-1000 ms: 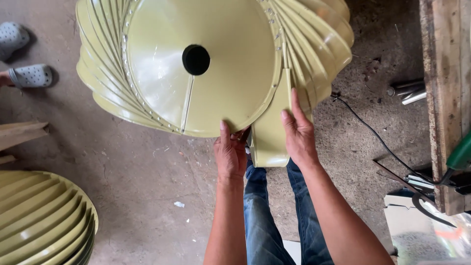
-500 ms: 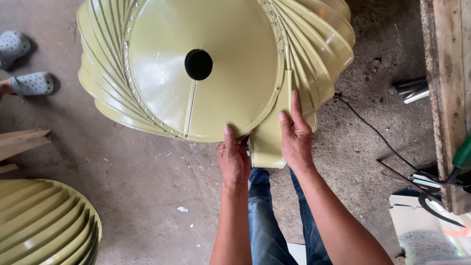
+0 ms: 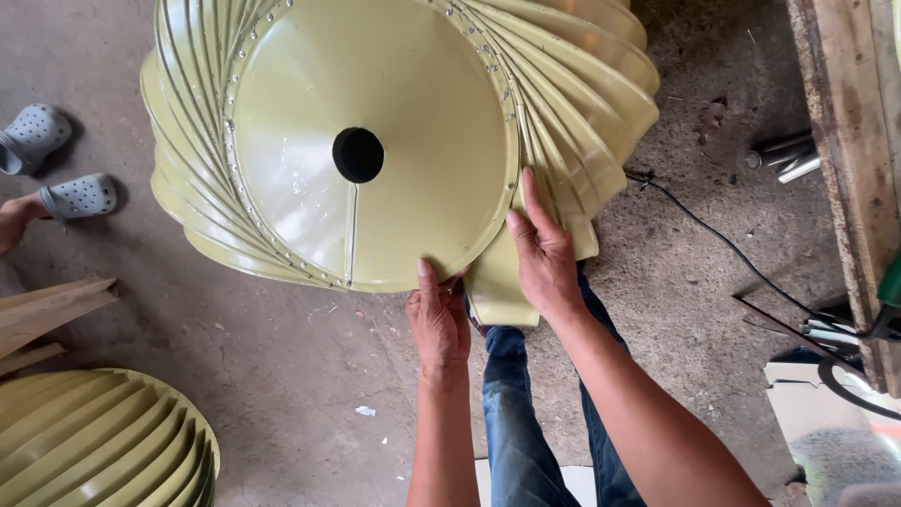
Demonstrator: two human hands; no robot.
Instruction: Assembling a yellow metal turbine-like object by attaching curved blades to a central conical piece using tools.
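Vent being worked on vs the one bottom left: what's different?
The big vent sits in full view with its round end plate facing the camera, hole in the middle; the second vent is cut off by the frame and shows only its curved blades. The left hand and right hand press on the big vent's plate edge and a loose blade; nobody touches the second vent, which rests on the floor. Both are olive green with curved blades.

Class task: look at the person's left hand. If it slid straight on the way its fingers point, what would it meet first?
The left hand points up the picture, fingertips already on the rim of the green disc. Going on, it would cross bare disc face; the centre hole lies left of that line, though depth is uncertain.
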